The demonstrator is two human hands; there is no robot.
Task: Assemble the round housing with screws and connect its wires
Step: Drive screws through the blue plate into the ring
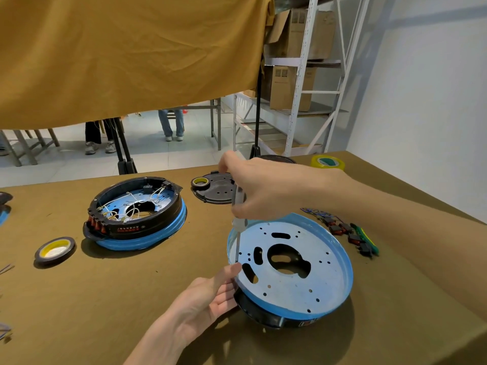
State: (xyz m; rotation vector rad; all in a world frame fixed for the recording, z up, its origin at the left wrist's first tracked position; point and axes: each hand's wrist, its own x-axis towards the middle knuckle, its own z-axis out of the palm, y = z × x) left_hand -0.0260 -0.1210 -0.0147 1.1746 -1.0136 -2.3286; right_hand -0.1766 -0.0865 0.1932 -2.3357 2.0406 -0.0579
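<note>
A round housing with a pale blue perforated metal plate (303,283) on a black ring lies tilted at the front right. My right hand (263,191) grips a clear-handled screwdriver (238,206) upright, its thin shaft reaching down to the plate's left edge. My left hand (208,296) touches that left rim, thumb up beside the shaft's tip, fingers along the black ring below. A second housing (137,214), black ring on a blue rim with white wires and red switches inside, sits to the left.
Brown cloth covers the table (105,299). A tape roll (55,250) lies front left, another (200,182) on a black round cover (218,191) behind. Loose red-black switches with wires (345,230) lie right, a yellow tape roll (328,162) at the far right. People's legs stand beyond.
</note>
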